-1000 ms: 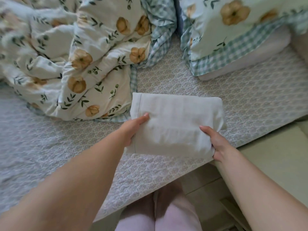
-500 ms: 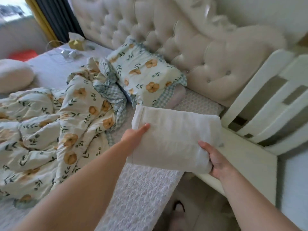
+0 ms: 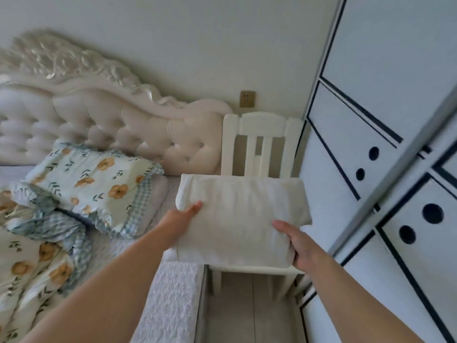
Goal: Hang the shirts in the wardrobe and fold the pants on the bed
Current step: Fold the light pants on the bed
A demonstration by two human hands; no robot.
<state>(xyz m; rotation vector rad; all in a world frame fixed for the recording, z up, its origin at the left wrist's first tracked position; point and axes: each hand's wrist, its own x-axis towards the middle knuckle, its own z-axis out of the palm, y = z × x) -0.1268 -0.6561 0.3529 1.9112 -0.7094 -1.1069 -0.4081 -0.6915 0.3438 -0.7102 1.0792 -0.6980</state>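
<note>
One bundle of folded pants [image 3: 237, 219], cream in colour, is held flat between two hands, to the right of the bed [image 3: 170, 293] and over the seat of the one white chair [image 3: 262, 134]. Its left end overlaps the bed's right edge. Whether it touches the seat cannot be told.

The left hand [image 3: 178, 224] grips the bundle's left side, with the thumb laid on top and the fingers hidden beneath the cloth. The right hand [image 3: 299, 243] grips the near right corner, thumb on top and fingers curled under.

On the bed lie one floral pillow [image 3: 94, 184] with a checked border, far left near the tufted headboard [image 3: 148, 134], and one crumpled floral duvet [image 3: 37, 268] at the near left. The chair stands between the bed and the wardrobe [image 3: 371, 107], which fills the right side. The wardrobe's pale doors have dark lines and four round dark spots, two farther and two nearer. One wall socket [image 3: 247, 98] sits on the far wall above the chair back.
</note>
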